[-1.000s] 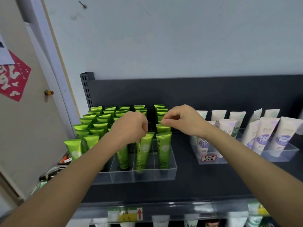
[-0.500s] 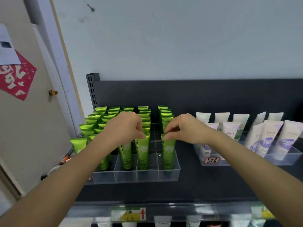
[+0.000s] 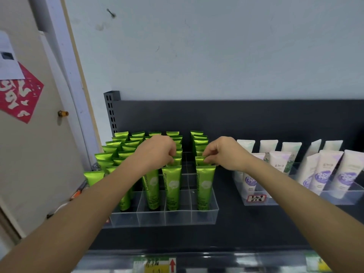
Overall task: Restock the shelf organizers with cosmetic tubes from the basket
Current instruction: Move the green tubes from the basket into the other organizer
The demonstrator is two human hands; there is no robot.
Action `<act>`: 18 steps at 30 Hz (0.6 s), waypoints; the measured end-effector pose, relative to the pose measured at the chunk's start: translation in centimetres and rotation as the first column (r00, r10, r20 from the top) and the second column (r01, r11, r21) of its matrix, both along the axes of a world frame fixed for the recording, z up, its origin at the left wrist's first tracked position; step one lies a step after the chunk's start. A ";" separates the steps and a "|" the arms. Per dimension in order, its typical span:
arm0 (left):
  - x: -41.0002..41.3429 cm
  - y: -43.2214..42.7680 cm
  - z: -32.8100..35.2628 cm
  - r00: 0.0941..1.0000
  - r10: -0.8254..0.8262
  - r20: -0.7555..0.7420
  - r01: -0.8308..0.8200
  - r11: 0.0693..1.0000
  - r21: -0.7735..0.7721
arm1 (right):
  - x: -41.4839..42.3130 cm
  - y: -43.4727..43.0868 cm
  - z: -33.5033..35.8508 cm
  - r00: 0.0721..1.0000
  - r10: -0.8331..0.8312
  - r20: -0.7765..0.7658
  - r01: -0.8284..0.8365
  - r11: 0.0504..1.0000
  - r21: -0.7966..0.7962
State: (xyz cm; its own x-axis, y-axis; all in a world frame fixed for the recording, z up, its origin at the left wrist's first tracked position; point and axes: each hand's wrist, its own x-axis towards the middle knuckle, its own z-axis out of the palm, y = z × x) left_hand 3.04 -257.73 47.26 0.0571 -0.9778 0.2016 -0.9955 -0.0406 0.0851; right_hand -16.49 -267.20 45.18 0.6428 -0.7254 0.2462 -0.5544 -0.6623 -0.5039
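Hands are sitting wider apart than a second ago. The right hand point(image 3: 226, 152) is pinching the crimped top of a green tube point(image 3: 200, 160), which is standing in the rightmost column of the clear organizer point(image 3: 204, 217), just behind the front tube point(image 3: 204, 186). The left hand point(image 3: 155, 152) is gripping a neighbouring tube point(image 3: 177, 160) in the next column. The organizer is sitting on the dark shelf point(image 3: 236, 229), with white-and-purple tubes point(image 3: 325, 174) standing to its right.

The green tubes point(image 3: 171, 186) are finished in a shiny, foil-like sheen. The organizer point(image 3: 177, 217) is made of clear, smooth, glossy plastic. The shelf point(image 3: 246, 229) is coated matt dark, and the white tubes point(image 3: 323, 174) are given a softer satin look.
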 end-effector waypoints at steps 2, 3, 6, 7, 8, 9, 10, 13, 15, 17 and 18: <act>0.4 -0.1 0.1 0.999 -0.006 -0.047 0.004 0.999 -0.043 | 0.0 -0.2 0.0 1.000 0.008 0.025 -0.010 0.998 0.054; 0.6 -0.1 0.3 0.998 -0.005 -0.064 0.000 0.997 -0.073 | 0.0 -0.2 0.0 0.999 0.013 0.031 -0.015 0.998 0.068; 1.2 -0.5 0.9 0.998 0.021 -0.056 -0.028 0.991 -0.130 | 0.1 -0.1 0.4 0.999 0.029 0.017 -0.031 0.996 0.089; 1.4 -0.6 1.0 0.998 0.029 -0.050 -0.036 0.990 -0.138 | 0.1 0.0 0.7 0.999 0.036 0.005 -0.036 0.996 0.087; 1.6 -0.9 1.0 0.998 0.034 -0.049 -0.041 0.989 -0.140 | 0.1 0.0 1.2 0.999 0.040 -0.003 -0.039 0.997 0.072; 1.7 -1.1 1.1 0.998 0.035 -0.051 -0.042 0.990 -0.138 | 0.1 0.0 1.7 0.999 0.039 0.001 -0.039 0.998 0.047; 1.9 -1.3 1.1 0.998 0.035 -0.051 -0.042 0.990 -0.133 | 0.1 -0.2 2.3 0.999 0.031 0.018 -0.031 0.999 0.015; 2.2 -2.2 1.3 0.999 0.029 -0.045 -0.035 0.992 -0.122 | 0.8 -1.5 3.4 0.999 -0.038 0.016 0.040 0.991 -0.128; 2.2 -3.0 1.4 0.999 0.022 -0.025 -0.024 0.994 -0.109 | 1.6 -2.5 3.1 0.994 -0.083 -0.070 0.066 0.974 -0.216; 2.4 -3.9 1.4 1.000 0.017 0.001 -0.017 0.996 -0.087 | 2.3 -3.5 2.2 0.984 -0.103 -0.147 0.068 0.972 -0.224; 2.4 -4.3 1.4 1.000 0.016 0.007 -0.016 0.997 -0.069 | 2.5 -3.8 1.8 0.980 -0.106 -0.169 0.068 0.974 -0.215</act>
